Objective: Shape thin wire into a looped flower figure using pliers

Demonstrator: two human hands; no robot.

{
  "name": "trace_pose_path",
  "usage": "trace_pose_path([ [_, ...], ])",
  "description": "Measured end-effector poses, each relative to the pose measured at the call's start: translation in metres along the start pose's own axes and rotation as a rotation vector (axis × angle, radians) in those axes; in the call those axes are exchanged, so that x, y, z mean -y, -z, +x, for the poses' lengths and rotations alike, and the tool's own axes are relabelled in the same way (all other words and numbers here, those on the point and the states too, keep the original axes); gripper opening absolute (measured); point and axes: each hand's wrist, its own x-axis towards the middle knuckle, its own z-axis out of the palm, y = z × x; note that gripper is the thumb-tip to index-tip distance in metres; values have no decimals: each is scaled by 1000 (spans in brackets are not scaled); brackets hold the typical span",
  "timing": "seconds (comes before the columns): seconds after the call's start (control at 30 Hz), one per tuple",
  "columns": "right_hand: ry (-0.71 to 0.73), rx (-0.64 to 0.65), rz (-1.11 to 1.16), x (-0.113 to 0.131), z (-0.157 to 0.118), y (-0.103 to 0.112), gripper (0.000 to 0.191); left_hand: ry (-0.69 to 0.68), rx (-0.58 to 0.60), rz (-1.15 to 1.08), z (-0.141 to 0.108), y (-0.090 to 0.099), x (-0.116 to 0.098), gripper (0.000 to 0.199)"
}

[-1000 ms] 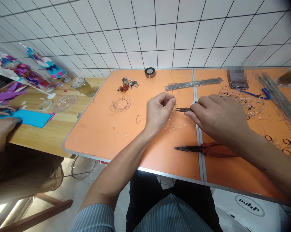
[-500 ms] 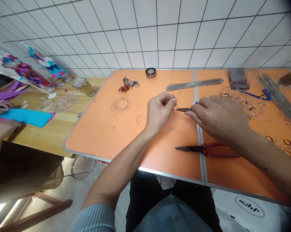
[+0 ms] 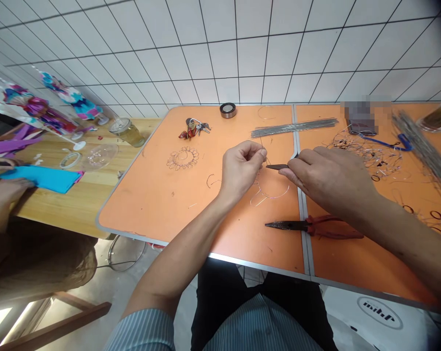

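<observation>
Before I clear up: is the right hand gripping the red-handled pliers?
No, the red-handled pliers lie on the orange table, below the right hand.

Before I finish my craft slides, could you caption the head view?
Left hand pinching fine wire, right hand holding a dark pointed tool, above an orange table with red-handled pliers.

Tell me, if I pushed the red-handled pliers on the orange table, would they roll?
Probably not: the red-handled pliers lie flat on the orange table, handles spread, so they'd likely slide. They look mostly metal, so maybe heavy for their size. Their thick nose seems stiff.
</observation>
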Motion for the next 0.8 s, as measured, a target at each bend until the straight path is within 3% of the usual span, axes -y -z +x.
trace_pose_path([
  [0.63, -35, 92, 49, 2, 1, 3, 54, 17, 8, -8, 0, -1, -3, 19],
  [0.8, -94, 28, 101, -2, -8, -1, 48, 15, -15, -27, 1, 0, -4, 22],
])
